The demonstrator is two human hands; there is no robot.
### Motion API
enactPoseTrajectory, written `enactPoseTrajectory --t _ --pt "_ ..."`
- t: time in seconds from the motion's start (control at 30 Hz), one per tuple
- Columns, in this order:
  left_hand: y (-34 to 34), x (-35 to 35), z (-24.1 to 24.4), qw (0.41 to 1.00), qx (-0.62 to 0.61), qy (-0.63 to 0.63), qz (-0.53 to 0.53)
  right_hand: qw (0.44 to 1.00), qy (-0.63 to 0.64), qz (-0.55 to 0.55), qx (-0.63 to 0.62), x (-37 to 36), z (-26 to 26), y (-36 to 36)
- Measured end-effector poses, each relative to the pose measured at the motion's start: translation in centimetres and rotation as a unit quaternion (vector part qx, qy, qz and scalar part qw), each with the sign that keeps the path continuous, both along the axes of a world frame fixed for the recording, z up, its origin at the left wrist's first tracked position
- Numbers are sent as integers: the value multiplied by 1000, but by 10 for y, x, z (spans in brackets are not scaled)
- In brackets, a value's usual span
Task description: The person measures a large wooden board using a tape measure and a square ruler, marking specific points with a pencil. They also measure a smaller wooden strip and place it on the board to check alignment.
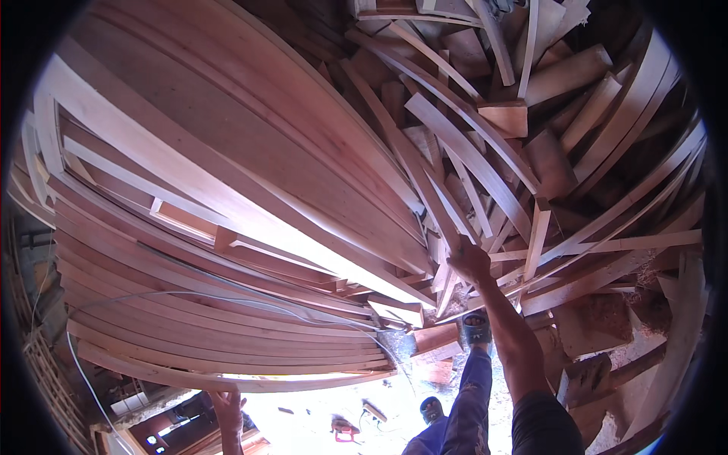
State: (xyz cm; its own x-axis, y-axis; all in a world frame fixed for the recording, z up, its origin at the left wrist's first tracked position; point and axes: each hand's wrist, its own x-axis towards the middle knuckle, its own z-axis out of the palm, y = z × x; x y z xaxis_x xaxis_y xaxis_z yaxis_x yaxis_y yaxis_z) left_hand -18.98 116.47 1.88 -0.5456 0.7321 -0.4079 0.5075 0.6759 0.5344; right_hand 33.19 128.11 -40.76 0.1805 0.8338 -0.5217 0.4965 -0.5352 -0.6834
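My right hand (470, 260) is closed around the near end of a long wooden strip (418, 170), which slants up and left over a heap of offcuts. At the lower left, my left hand (228, 405) touches the edge of the lowest plank (256, 384) in a stack of long boards (227, 335); its fingertips are partly hidden behind that plank. Above that stack lie more wide, long boards (239, 131). A thin pale cable (216, 296) runs across the stacked boards.
Wooden blocks (503, 119) and curved strips (472, 165) are heaped at the upper right. Block offcuts (435, 336) lie by my feet in sandals (476, 330). A power strip (374, 412) and a red-handled tool (344, 433) are on the bright floor.
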Motion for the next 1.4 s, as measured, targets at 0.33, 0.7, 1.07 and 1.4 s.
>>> enactPoseTrajectory --t 0.33,0.7,1.07,1.4 --pt "-4 -6 -5 998 54 -20 -30 952 283 -64 94 -8 52 -6" --pt "-23 -50 -32 993 107 25 -52 699 663 -266 44 -58 223 -116" --pt "-90 52 -54 928 294 -170 -151 754 582 -228 202 -112 401 -354" --pt "-216 281 133 623 26 -717 -312 827 431 -152 327 -193 537 -587"
